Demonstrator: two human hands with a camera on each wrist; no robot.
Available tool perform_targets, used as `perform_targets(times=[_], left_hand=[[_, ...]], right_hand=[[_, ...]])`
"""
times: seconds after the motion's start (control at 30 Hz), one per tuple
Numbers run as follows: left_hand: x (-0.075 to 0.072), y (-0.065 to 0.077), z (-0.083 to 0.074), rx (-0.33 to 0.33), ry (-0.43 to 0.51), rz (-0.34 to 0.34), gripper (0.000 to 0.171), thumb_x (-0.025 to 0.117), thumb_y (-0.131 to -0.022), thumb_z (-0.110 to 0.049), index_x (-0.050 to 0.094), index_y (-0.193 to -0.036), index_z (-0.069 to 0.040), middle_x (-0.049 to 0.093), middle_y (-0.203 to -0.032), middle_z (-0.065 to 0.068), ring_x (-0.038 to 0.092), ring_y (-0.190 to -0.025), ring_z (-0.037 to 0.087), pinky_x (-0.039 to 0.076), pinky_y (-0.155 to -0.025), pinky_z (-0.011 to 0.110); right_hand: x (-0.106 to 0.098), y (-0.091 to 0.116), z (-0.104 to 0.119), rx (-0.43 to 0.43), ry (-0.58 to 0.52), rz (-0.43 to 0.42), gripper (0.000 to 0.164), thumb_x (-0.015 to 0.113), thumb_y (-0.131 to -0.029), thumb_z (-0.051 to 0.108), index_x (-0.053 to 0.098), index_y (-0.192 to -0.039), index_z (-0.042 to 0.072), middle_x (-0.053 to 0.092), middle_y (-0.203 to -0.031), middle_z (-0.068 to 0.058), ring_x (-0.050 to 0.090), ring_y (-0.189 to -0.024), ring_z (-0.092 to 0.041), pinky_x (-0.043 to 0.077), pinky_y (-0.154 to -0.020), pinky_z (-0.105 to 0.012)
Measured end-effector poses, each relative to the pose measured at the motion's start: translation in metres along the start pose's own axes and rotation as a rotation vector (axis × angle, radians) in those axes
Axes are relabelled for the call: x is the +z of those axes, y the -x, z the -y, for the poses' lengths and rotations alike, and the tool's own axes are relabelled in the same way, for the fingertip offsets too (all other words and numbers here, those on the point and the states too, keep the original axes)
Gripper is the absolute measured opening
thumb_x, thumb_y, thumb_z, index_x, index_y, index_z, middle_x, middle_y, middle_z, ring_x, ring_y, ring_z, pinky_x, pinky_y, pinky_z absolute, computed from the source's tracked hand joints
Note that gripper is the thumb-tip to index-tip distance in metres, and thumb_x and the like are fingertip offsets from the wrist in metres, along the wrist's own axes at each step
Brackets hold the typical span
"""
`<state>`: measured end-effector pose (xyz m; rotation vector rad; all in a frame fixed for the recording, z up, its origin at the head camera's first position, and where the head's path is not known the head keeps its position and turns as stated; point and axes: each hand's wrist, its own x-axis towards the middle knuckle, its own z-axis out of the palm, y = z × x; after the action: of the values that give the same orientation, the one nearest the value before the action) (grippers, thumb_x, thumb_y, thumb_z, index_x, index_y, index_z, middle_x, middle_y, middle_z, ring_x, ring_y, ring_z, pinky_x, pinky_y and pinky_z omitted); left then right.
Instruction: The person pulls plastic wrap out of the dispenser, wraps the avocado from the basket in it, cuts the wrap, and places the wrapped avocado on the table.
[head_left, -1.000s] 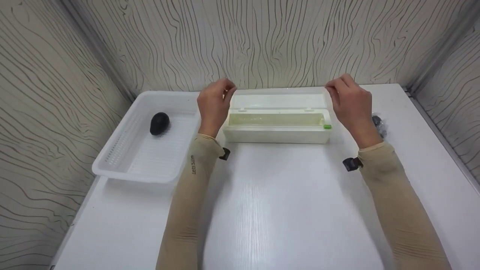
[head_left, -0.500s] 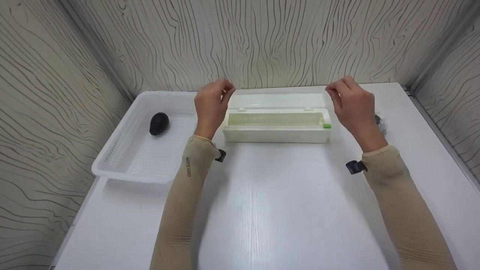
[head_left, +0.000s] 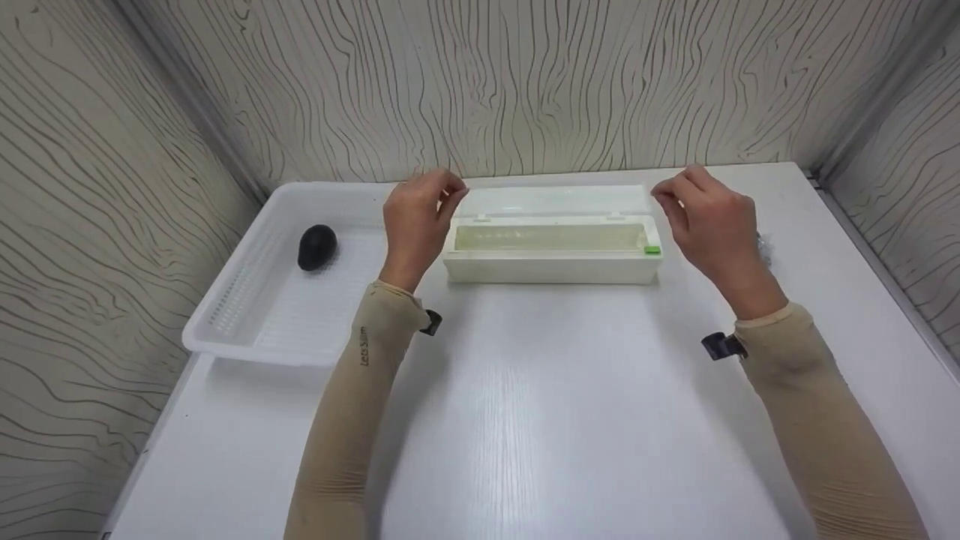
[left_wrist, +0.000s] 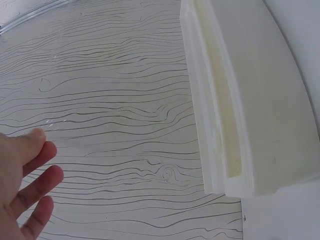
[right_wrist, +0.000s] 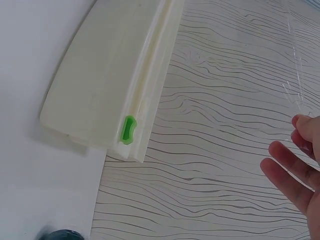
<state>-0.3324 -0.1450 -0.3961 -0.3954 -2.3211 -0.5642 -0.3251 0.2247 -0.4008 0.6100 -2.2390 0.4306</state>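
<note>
A white cling film dispenser [head_left: 551,271] lies lengthwise at the back of the table, its hinged lid [head_left: 555,199] raised behind it. A green slide cutter [head_left: 652,250] sits at its right end, also showing in the right wrist view. Clear cling film [right_wrist: 298,70], visible only by its glints and creases, runs up from the dispenser area. My left hand [head_left: 418,225] pinches one corner of it between thumb and forefinger, above the dispenser's left end. Beyond the right end, my right hand [head_left: 716,236] pinches the other corner. The film's lower edge is hard to make out.
Left of the dispenser stands a white perforated basket [head_left: 262,351] with a dark, avocado-shaped object [head_left: 317,247] in it. Partly behind the right hand lies a small clear-wrapped bundle [head_left: 765,250]. A patterned wall [head_left: 540,90] rises at the table's back edge.
Both hands have come slightly down and toward the body, still pinching the film. The left has drifted a little left, the right a little right. The dispenser stays in place.
</note>
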Motion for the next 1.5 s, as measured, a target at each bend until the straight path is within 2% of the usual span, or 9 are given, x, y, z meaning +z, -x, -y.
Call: perform_targets(times=[0.2, 0.33, 0.4, 0.57, 0.73, 0.97, 1.13, 1.3, 1.5], left_hand=[[-0.002, 0.005, 0.0, 0.044, -0.003, -0.002, 0.014, 0.065, -0.104, -0.025, 0.071, -0.103, -0.013, 0.075, -0.094, 0.002, 0.07, -0.087, 0.018, 0.055, -0.081, 0.039], [-0.006, 0.012, 0.001, 0.071, -0.005, 0.002, 0.013, 0.066, -0.103, -0.026, 0.07, -0.101, -0.014, 0.075, -0.093, 0.001, 0.069, -0.085, 0.017, 0.054, -0.076, 0.037], [-0.01, 0.017, 0.001, 0.093, -0.011, 0.007, 0.013, 0.067, -0.102, -0.026, 0.07, -0.1, -0.014, 0.075, -0.092, 0.0, 0.069, -0.084, 0.017, 0.053, -0.073, 0.037], [-0.016, 0.035, 0.004, 0.153, -0.003, 0.015, 0.01, 0.069, -0.101, -0.024, 0.07, -0.096, -0.014, 0.075, -0.09, -0.001, 0.069, -0.083, 0.017, 0.053, -0.071, 0.036], [-0.019, 0.055, 0.004, 0.212, 0.005, 0.031, 0.008, 0.071, -0.099, -0.019, 0.068, -0.094, -0.014, 0.075, -0.089, -0.001, 0.069, -0.082, 0.016, 0.053, -0.072, 0.034], [-0.022, 0.087, 0.004, 0.291, -0.028, 0.056, 0.008, 0.076, -0.096, -0.016, 0.068, -0.092, -0.016, 0.073, -0.085, -0.002, 0.066, -0.076, 0.017, 0.052, -0.069, 0.034], [-0.022, 0.106, 0.004, 0.351, -0.062, 0.106, 0.01, 0.077, -0.094, -0.014, 0.068, -0.092, -0.016, 0.073, -0.084, -0.004, 0.066, -0.075, 0.015, 0.054, -0.073, 0.033], [-0.02, 0.12, 0.006, 0.442, -0.098, 0.166, 0.01, 0.079, -0.093, -0.014, 0.07, -0.089, -0.016, 0.074, -0.082, -0.004, 0.066, -0.075, 0.014, 0.055, -0.073, 0.032], [-0.011, 0.13, 0.009, 0.529, -0.11, 0.228, 0.015, 0.079, -0.091, -0.013, 0.069, -0.082, -0.016, 0.074, -0.077, -0.005, 0.064, -0.071, 0.013, 0.054, -0.071, 0.031]], right_hand=[[-0.002, 0.004, 0.0, -0.036, 0.013, -0.002, 0.008, 0.065, -0.101, 0.004, 0.071, -0.098, 0.0, 0.063, -0.088, -0.016, 0.067, -0.068, -0.032, 0.047, -0.049, -0.04], [-0.006, 0.01, 0.001, -0.078, 0.007, 0.018, 0.006, 0.067, -0.099, 0.004, 0.072, -0.098, 0.0, 0.064, -0.087, -0.014, 0.067, -0.067, -0.03, 0.048, -0.049, -0.039], [-0.009, 0.013, 0.003, -0.106, -0.009, 0.029, 0.002, 0.072, -0.095, 0.001, 0.073, -0.097, 0.001, 0.064, -0.086, -0.013, 0.067, -0.066, -0.029, 0.048, -0.048, -0.037], [-0.016, 0.023, 0.007, -0.221, -0.052, 0.06, 0.014, 0.082, -0.083, -0.004, 0.074, -0.091, 0.004, 0.066, -0.082, -0.009, 0.066, -0.065, -0.024, 0.048, -0.047, -0.035], [-0.019, 0.034, 0.012, -0.3, -0.082, 0.11, 0.021, 0.086, -0.078, -0.006, 0.074, -0.09, 0.005, 0.067, -0.083, -0.007, 0.068, -0.069, -0.022, 0.052, -0.051, -0.033], [-0.022, 0.053, 0.015, -0.301, -0.129, 0.236, 0.025, 0.088, -0.074, -0.005, 0.075, -0.089, 0.011, 0.072, -0.087, -0.002, 0.068, -0.068, -0.016, 0.055, -0.055, -0.032], [-0.022, 0.066, 0.014, -0.309, -0.182, 0.288, 0.026, 0.089, -0.072, -0.004, 0.078, -0.084, 0.016, 0.069, -0.079, 0.006, 0.059, -0.061, -0.005, 0.045, -0.052, -0.022], [-0.019, 0.078, 0.013, -0.31, -0.22, 0.328, 0.03, 0.091, -0.068, -0.005, 0.08, -0.083, 0.018, 0.067, -0.076, 0.01, 0.054, -0.059, 0.0, 0.041, -0.053, -0.017], [-0.012, 0.089, 0.013, -0.294, -0.208, 0.404, 0.031, 0.093, -0.065, -0.005, 0.079, -0.08, 0.018, 0.067, -0.073, 0.01, 0.056, -0.059, -0.001, 0.046, -0.054, -0.021]])
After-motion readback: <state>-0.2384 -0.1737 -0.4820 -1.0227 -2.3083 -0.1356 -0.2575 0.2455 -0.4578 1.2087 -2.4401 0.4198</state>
